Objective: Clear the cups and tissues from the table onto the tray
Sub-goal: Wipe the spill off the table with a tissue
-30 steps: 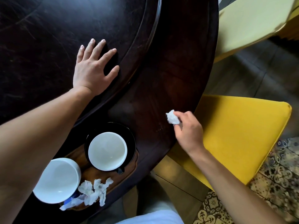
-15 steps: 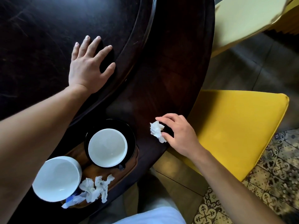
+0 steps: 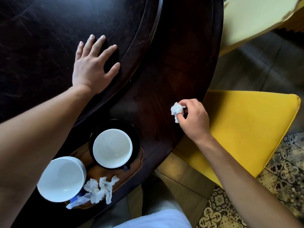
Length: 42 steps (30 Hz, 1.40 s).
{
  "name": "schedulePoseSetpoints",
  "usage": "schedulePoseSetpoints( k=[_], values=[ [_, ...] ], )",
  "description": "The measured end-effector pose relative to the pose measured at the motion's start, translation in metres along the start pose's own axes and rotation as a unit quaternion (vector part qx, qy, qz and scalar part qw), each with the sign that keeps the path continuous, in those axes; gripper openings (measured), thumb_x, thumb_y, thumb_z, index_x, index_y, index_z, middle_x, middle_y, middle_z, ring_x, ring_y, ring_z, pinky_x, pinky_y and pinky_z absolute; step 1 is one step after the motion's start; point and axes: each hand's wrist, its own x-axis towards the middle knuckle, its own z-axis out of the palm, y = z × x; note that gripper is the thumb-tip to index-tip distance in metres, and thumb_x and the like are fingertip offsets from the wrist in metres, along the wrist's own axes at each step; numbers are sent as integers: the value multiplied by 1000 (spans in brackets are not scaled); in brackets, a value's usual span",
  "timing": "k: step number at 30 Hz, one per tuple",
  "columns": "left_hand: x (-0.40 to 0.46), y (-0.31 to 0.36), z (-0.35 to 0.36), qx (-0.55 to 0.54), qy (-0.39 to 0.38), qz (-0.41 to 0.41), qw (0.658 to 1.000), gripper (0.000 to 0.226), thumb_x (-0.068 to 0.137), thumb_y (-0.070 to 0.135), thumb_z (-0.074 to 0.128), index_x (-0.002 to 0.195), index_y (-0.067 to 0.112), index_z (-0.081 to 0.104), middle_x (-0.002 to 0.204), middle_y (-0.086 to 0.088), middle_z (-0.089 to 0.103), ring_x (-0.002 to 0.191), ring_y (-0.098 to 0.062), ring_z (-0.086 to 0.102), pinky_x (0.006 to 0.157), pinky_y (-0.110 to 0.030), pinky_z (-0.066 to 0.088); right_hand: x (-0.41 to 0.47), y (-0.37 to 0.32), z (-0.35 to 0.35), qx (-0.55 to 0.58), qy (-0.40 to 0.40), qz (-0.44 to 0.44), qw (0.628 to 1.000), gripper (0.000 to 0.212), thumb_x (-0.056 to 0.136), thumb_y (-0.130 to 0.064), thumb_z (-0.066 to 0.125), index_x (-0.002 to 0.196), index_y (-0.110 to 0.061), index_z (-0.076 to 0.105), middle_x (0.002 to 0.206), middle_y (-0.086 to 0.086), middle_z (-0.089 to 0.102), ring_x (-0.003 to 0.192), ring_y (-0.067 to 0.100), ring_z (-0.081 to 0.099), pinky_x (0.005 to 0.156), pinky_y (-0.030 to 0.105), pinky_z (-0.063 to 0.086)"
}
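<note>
Right hand (image 3: 193,120) pinches the crumpled white tissue (image 3: 176,110) above the dark round counter (image 3: 164,79); the brown wooden tray (image 3: 138,162) lies down-left, nearer it. Left hand (image 3: 92,66) rests flat, fingers spread.

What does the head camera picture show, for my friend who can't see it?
The right hand pinches a crumpled white tissue above the dark round wooden table. The left hand rests flat, fingers spread, on the table. A brown wooden tray holds two white cups and more crumpled tissues.

Yellow chair cushion (image 3: 250,129), patterned floor tiles (image 3: 284,168), perhaps worn.
</note>
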Motion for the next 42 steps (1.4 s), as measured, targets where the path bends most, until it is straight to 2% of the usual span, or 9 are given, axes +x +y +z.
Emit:
schedulePoseSetpoints(
  k=[3, 8, 13, 17, 21, 26, 28, 34, 42],
  values=[
    [0, -1, 0, -3, 0, -1, 1000, 61, 99, 62, 43, 153, 35, 44, 169, -3, 29, 159, -29, 15, 128, -49, 5, -1, -2, -5, 32, -9, -23, 999, 27, 85, -13, 70, 111, -17, 68, 107, 1, 65, 92, 22, 64, 78, 41, 54],
    [1, -1, 0, -1, -1, -1, 1000, 61, 99, 62, 42, 154, 34, 44, 169, -3, 29, 159, -29, 15, 128, -49, 5, -8, -6, 5, 18, -15, 43, 999, 37, 85, -9, 67, 121, -17, 69, 110, 9, 64, 99, 30, 63, 84, 47, 54],
    [3, 1, 0, -3, 0, -2, 1000, 61, 99, 62, 43, 153, 34, 45, 169, -3, 29, 159, -29, 15, 128, -49, 6, -37, -39, 22, 36, -120, -77, 989, 38, 80, -8, 68, 113, -25, 72, 102, -1, 64, 96, 23, 60, 82, 40, 54],
    [3, 0, -1, -3, -2, -3, 1000, 60, 99, 61, 43, 153, 35, 46, 169, -2, 29, 159, -29, 15, 128, -50, 6, -30, -52, 27, 22, -135, -127, 982, 39, 85, -7, 67, 119, -25, 71, 105, -2, 63, 96, 20, 57, 83, 39, 52],
    [2, 0, -1, -5, 1, -2, 1000, 60, 99, 61, 44, 153, 35, 46, 169, -2, 29, 159, -28, 16, 128, -50, 7, -46, -42, 18, -3, -170, -144, 975, 35, 85, -10, 67, 116, -25, 73, 105, 0, 62, 96, 23, 57, 84, 40, 48],
    [0, -2, -2, -3, 1, -1, 1000, 59, 99, 61, 43, 153, 36, 46, 169, -3, 30, 159, -29, 16, 128, -49, 6, -50, -13, -9, -43, -220, -111, 968, 29, 81, -13, 69, 103, -29, 76, 98, -4, 63, 94, 23, 61, 80, 38, 50],
    [-1, -2, -3, -5, 0, 2, 1000, 60, 99, 62, 43, 153, 36, 46, 169, -3, 30, 158, -29, 16, 128, -49, 7, -39, -7, -15, -20, -202, -74, 976, 28, 81, -13, 70, 102, -30, 76, 98, -4, 65, 93, 20, 63, 78, 37, 53],
    [0, -1, -2, -8, -4, -2, 1000, 60, 99, 62, 43, 153, 36, 46, 169, -3, 30, 159, -29, 16, 128, -49, 7, -8, 13, -13, 29, -43, 48, 998, 25, 87, -13, 70, 110, -22, 70, 101, -2, 65, 86, 19, 64, 75, 43, 56],
    [-1, 0, -5, -2, -17, -1, 1000, 60, 99, 61, 43, 153, 35, 45, 169, -5, 29, 159, -31, 15, 128, -51, 6, -72, -3, 8, 87, -80, -6, 993, 26, 82, -10, 73, 101, -26, 71, 97, -11, 65, 80, 8, 61, 70, 33, 54]
  ],
)
